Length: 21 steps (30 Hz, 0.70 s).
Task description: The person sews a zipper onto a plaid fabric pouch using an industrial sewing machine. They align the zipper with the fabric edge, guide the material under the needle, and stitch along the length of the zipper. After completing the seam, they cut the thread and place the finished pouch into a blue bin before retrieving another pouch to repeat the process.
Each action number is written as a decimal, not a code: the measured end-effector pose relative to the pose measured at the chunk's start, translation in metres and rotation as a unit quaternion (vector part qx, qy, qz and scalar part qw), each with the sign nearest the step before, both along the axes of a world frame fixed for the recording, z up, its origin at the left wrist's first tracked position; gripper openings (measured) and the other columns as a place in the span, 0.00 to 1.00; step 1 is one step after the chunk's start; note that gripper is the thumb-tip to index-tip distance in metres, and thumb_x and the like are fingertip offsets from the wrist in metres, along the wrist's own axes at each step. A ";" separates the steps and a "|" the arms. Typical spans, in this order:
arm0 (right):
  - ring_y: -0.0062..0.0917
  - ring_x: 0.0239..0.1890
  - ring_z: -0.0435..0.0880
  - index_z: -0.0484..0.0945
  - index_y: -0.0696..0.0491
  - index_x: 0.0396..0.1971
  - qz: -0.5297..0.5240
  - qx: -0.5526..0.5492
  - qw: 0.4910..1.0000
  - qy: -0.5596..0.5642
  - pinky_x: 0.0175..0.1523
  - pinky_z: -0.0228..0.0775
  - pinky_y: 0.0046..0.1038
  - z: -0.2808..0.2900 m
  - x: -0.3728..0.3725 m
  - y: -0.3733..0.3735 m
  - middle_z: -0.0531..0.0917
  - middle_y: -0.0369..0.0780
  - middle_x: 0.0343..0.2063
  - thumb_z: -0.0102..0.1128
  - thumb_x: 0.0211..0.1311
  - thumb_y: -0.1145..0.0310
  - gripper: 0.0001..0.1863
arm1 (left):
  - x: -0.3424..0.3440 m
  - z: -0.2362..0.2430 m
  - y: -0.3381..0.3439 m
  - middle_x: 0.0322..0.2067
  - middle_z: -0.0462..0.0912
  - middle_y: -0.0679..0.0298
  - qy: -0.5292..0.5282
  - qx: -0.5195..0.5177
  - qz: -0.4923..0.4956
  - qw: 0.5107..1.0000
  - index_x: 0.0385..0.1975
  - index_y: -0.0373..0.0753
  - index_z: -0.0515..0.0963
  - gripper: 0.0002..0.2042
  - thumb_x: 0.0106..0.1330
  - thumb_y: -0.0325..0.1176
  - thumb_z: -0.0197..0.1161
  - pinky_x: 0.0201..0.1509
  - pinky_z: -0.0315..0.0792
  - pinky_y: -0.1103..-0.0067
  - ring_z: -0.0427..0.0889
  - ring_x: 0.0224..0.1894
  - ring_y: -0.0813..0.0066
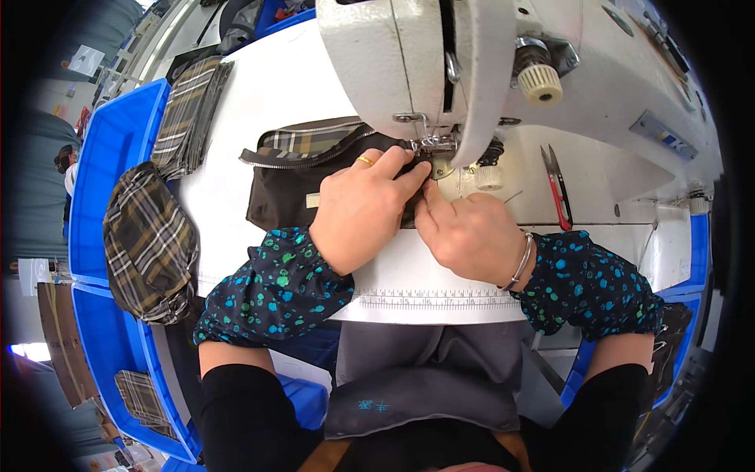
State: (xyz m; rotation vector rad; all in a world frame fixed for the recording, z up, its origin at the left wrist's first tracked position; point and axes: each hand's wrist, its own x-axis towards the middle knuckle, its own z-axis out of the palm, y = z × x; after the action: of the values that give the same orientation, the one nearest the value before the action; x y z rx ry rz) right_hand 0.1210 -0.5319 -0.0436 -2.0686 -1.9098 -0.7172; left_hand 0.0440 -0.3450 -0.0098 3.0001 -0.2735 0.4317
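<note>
A dark brown fabric pouch (pixel 279 193) with an open metal zipper and plaid lining lies on the sewing machine's white bed. Its right end runs under the needle area of the sewing machine (pixel 393 63). My left hand (pixel 362 204), wearing a ring, presses on the pouch, fingers bent toward the presser foot (pixel 440 167). Close beside it, my right hand (pixel 468 236) has thumb and forefinger pinched at the pouch's edge, its other fingers curled under. The two hands nearly touch at the fingertips. Both hide much of the fabric between them.
Red-handled thread snips (pixel 557 189) lie right of the needle. Stacked plaid pieces (pixel 189 118) and a plaid pouch (pixel 153 244) sit at the left, by blue bins (pixel 118 181). A printed ruler strip (pixel 432 299) runs along the table's front edge.
</note>
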 end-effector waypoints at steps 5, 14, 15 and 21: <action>0.25 0.20 0.85 0.85 0.64 0.35 0.003 -0.003 1.000 0.005 0.24 0.73 0.27 0.000 0.001 0.000 0.88 0.61 0.40 0.62 0.51 0.69 0.15 | 0.001 -0.003 0.001 0.44 0.82 0.69 -0.037 -0.005 -0.025 0.999 0.50 0.43 0.87 0.20 0.54 0.30 0.67 0.39 0.82 0.74 0.83 0.45 0.68; 0.25 0.21 0.84 0.84 0.64 0.34 -0.010 -0.012 1.000 0.005 0.26 0.76 0.27 0.003 0.002 0.000 0.88 0.59 0.40 0.63 0.51 0.70 0.14 | 0.003 -0.009 0.003 0.44 0.81 0.68 -0.050 0.007 -0.028 0.998 0.50 0.41 0.86 0.19 0.57 0.31 0.65 0.41 0.81 0.74 0.83 0.46 0.69; 0.25 0.21 0.84 0.84 0.64 0.34 -0.008 -0.007 1.000 0.010 0.26 0.76 0.27 0.002 0.002 0.001 0.88 0.59 0.40 0.63 0.51 0.70 0.14 | 0.002 -0.011 0.003 0.44 0.81 0.68 -0.055 0.013 -0.029 0.998 0.50 0.40 0.86 0.19 0.57 0.31 0.65 0.41 0.81 0.74 0.82 0.46 0.69; 0.25 0.21 0.85 0.84 0.63 0.33 -0.006 0.001 1.000 0.011 0.26 0.76 0.27 0.002 0.003 0.000 0.88 0.59 0.40 0.63 0.51 0.71 0.12 | 0.005 -0.018 0.004 0.46 0.82 0.67 -0.079 0.019 -0.075 0.994 0.49 0.35 0.85 0.18 0.59 0.31 0.63 0.45 0.80 0.75 0.81 0.44 0.69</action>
State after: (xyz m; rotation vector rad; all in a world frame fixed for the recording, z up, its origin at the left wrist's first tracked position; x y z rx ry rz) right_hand 0.1239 -0.5316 -0.0412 -2.0790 -1.8872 -0.6962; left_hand 0.0494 -0.3406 -0.0275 2.9571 -0.5214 0.6554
